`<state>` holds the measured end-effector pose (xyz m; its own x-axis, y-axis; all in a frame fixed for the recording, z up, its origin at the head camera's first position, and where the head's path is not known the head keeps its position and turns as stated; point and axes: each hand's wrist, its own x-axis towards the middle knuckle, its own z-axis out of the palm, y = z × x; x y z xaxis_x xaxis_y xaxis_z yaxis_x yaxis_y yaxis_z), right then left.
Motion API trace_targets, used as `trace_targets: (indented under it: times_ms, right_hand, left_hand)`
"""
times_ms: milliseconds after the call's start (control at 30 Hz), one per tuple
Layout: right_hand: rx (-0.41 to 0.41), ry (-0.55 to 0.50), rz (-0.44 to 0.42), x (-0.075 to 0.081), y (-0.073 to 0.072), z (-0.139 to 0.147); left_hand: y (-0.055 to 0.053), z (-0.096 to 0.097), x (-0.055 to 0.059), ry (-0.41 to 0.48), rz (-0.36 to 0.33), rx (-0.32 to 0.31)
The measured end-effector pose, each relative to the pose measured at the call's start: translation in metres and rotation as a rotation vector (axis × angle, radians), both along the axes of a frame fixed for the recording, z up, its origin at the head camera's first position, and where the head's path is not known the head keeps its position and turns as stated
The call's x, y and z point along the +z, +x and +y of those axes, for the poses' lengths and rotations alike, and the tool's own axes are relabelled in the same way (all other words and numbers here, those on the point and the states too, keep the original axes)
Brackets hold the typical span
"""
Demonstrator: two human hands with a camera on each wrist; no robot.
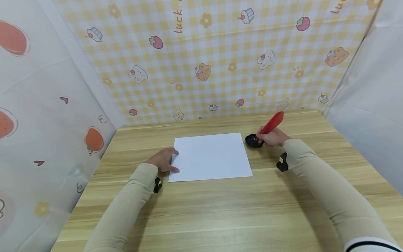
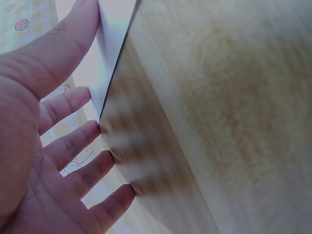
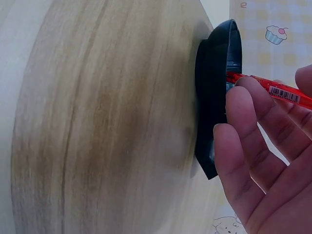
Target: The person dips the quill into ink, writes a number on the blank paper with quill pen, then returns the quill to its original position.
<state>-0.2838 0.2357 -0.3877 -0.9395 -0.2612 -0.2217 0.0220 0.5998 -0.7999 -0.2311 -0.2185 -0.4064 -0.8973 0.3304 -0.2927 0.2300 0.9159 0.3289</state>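
Pen (image 1: 273, 122) pinched in my right hand (image 1: 273, 137), lower end in the dish (image 1: 251, 141); left hand (image 1: 162, 159), fingers spread, touches paper (image 1: 211, 157), probably to steady it.

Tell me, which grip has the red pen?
The right grip, holding the red pen at the black dish; the left grip holds no pen and touches the white paper.

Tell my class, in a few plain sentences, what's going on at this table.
A person's right hand holds a red feather-shaped pen, its lower end in a small black dish. The left hand rests at the left edge of a white sheet of paper on the wooden table. The dish stands just right of the sheet, which shows no visible marks.
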Motion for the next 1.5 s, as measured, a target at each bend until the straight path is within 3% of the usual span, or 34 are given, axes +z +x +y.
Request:
trace_targets:
  times_ms: [333, 600, 833, 1033, 1500]
  right_hand:
    - [0.01, -0.036, 0.045, 0.008, -0.001, -0.007]
    - [0.012, -0.073, 0.005, 0.013, -0.001, -0.02]
    - [0.039, -0.079, 0.02, 0.015, 0.0, -0.035]
    - [0.07, -0.079, 0.054, 0.013, -0.001, -0.047]
    - [0.038, -0.143, 0.045, -0.001, -0.006, -0.078]
  left_hand:
    - [0.001, -0.001, 0.0, 0.005, 0.001, -0.001]
    - [0.0, 0.0, -0.001, 0.007, -0.003, 0.004]
    - [0.002, 0.001, 0.0, 0.009, 0.012, -0.006]
    - [0.003, 0.003, 0.0, 0.012, 0.012, 0.012]
    - [0.003, 0.005, 0.001, 0.016, -0.002, 0.048]
